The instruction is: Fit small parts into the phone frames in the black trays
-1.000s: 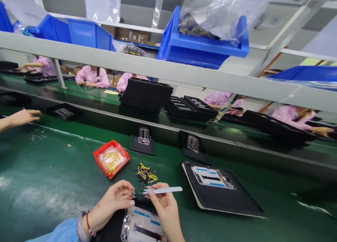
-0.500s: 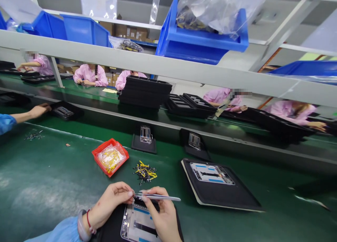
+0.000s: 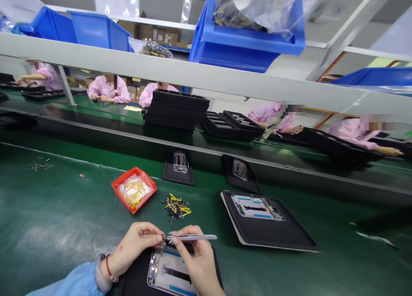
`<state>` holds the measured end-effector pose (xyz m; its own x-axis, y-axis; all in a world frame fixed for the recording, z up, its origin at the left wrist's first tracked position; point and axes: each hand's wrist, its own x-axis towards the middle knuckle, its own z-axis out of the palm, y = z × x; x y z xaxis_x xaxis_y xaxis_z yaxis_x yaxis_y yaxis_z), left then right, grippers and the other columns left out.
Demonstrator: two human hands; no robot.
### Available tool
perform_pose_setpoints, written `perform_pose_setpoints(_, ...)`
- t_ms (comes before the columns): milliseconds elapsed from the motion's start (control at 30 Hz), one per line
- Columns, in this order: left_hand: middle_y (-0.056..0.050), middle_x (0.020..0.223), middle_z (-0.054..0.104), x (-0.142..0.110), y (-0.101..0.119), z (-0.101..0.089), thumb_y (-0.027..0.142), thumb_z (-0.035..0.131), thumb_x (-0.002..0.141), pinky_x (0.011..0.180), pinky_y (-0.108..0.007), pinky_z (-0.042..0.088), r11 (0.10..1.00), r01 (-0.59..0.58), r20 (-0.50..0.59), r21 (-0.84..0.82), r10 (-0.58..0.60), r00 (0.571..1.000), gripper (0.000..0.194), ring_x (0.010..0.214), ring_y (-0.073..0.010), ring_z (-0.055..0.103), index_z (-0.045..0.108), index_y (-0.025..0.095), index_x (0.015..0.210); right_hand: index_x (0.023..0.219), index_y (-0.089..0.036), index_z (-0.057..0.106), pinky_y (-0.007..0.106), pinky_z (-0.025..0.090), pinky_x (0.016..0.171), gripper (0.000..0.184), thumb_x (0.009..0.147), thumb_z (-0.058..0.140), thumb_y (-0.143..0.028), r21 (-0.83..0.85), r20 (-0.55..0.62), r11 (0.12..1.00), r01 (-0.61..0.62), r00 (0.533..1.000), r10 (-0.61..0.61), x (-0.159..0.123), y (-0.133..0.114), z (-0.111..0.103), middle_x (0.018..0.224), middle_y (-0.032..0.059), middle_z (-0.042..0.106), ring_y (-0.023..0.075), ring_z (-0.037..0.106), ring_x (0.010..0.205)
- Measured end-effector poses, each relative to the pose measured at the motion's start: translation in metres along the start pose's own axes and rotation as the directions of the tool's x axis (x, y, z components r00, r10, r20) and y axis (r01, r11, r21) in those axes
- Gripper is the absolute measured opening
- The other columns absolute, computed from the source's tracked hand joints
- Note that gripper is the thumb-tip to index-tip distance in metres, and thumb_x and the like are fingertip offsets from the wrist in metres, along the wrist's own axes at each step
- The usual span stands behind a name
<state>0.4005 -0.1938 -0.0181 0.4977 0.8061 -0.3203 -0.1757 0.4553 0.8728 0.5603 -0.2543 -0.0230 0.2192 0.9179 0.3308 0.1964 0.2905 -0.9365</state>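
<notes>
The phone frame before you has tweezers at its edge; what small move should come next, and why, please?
Probably lower the tweezers onto the top edge of the phone frame: the right hand holds them just above it, and the left hand sits beside their tips.

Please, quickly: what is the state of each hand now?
Left hand: closed, pinching; any held item unclear.
Right hand: closed on tweezers.

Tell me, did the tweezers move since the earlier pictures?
Yes. Compared with the red tray, which stays put, the tweezers in the right hand have moved down, closer to the phone frame.
</notes>
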Motion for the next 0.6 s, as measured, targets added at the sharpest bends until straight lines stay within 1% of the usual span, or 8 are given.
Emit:
perform_pose_setpoints(200,-0.003,0.066,0.069,0.001,-0.004,-0.005,0.052,0.086,0.047,0.069,-0.026,0.049,0.997,-0.024,0.042,0.077,0.02,0.999,0.048,0.065,-0.0147,0.062,0.071,0.013,0.07,0.077,-0.02,0.062,0.027,0.057,0.066,0.019,0.084,0.066,-0.037,0.002,0.006,1.0,-0.014,1.0,0.014,0.002,-0.002,-0.001,0.075,0.0049,0.068,0.0202,0.069,0.073)
perform_pose_setpoints(300,-0.006,0.077,0.071,0.002,-0.007,-0.01,0.05,0.085,0.051,0.076,-0.031,0.051,0.988,-0.043,0.121,0.149,0.024,0.992,0.051,0.075,-0.0188,0.065,0.07,0.013,0.082,0.078,-0.02,0.06,0.026,0.056,0.064,0.02,0.083,0.066,-0.039,0.021,-0.006,0.999,-0.028,1.0,0.028,0.003,-0.008,-0.006,0.074,0.0038,0.068,0.0187,0.069,0.071)
perform_pose_setpoints(367,-0.008,0.086,0.07,0.002,-0.008,-0.012,0.047,0.082,0.058,0.08,-0.034,0.051,0.953,-0.13,0.191,0.274,0.079,0.978,0.049,0.081,-0.0209,0.065,0.068,0.013,0.091,0.079,-0.021,0.058,0.025,0.055,0.062,0.022,0.082,0.067,-0.041,0.044,-0.031,0.998,-0.05,0.998,0.052,0.004,-0.012,-0.014,0.073,0.0029,0.068,0.0179,0.068,0.068)
perform_pose_setpoints(400,-0.008,0.09,0.069,0.001,-0.007,-0.012,0.045,0.079,0.063,0.082,-0.034,0.051,0.907,-0.209,0.236,0.366,0.127,0.963,0.044,0.085,-0.0215,0.065,0.068,0.014,0.093,0.08,-0.021,0.057,0.025,0.054,0.061,0.023,0.081,0.068,-0.042,0.054,-0.046,0.996,-0.066,0.997,0.068,0.004,-0.013,-0.02,0.072,0.0025,0.068,0.0176,0.068,0.067)
perform_pose_setpoints(433,-0.008,0.094,0.068,-0.001,-0.007,-0.012,0.042,0.075,0.069,0.084,-0.035,0.05,0.833,-0.301,0.289,0.464,0.179,0.94,0.038,0.089,-0.0218,0.064,0.068,0.015,0.095,0.08,-0.022,0.056,0.025,0.054,0.06,0.025,0.079,0.07,-0.042,0.062,-0.064,0.995,-0.083,0.994,0.087,0.002,-0.014,-0.027,0.071,0.0019,0.068,0.0173,0.067,0.066)
perform_pose_setpoints(500,-0.009,0.105,0.065,-0.007,-0.007,-0.011,0.037,0.068,0.078,0.09,-0.036,0.047,0.616,-0.464,0.411,0.636,0.238,0.88,0.03,0.099,-0.0226,0.06,0.066,0.018,0.102,0.081,-0.022,0.054,0.024,0.053,0.058,0.028,0.076,0.073,-0.042,0.075,-0.086,0.99,-0.12,0.988,0.126,-0.002,-0.012,-0.041,0.069,0.0008,0.067,0.0164,0.066,0.063)
perform_pose_setpoints(533,-0.009,0.111,0.062,-0.01,-0.008,-0.01,0.038,0.067,0.08,0.092,-0.038,0.046,0.497,-0.517,0.468,0.697,0.232,0.853,0.034,0.103,-0.0236,0.057,0.064,0.019,0.108,0.082,-0.022,0.054,0.024,0.052,0.058,0.029,0.076,0.074,-0.041,0.084,-0.081,0.986,-0.143,0.985,0.149,-0.005,-0.01,-0.048,0.069,0.0005,0.066,0.0161,0.066,0.063)
perform_pose_setpoints(600,-0.012,0.121,0.057,-0.017,-0.01,-0.005,0.045,0.071,0.076,0.095,-0.042,0.044,0.282,-0.568,0.539,0.773,0.18,0.823,0.053,0.11,-0.0273,0.053,0.057,0.021,0.12,0.084,-0.022,0.053,0.024,0.052,0.059,0.03,0.075,0.076,-0.039,0.115,-0.072,0.975,-0.192,0.977,0.201,-0.012,-0.004,-0.061,0.069,0.0004,0.067,0.0154,0.066,0.064)
